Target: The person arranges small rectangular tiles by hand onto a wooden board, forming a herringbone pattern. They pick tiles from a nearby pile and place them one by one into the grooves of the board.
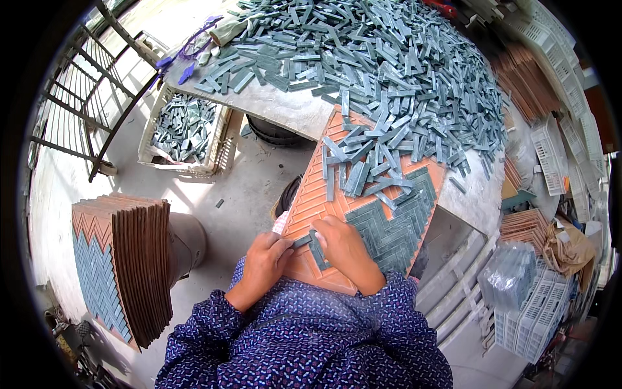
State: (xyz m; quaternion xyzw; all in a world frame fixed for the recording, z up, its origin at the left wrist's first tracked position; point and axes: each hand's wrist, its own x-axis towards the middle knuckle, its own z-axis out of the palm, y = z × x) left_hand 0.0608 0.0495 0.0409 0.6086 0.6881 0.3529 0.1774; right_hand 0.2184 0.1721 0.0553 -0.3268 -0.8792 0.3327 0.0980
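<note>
The left hand (262,259) pinches a green-grey strip (301,242) at the near left of the orange tray (299,267), likely light, stiff and chippable, best held by its long edges, while the right hand (348,246) hides its grip.

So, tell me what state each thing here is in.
Orange tray: part-filled in herringbone, loose strips on top
Left hand: fingertips at a green strip, grip unclear
Right hand: bent over the tray, grip unclear
Strip pile: heaped on the table
Slatted crate: holding loose pieces
Tray stack: upright, visible face part-filled
</note>
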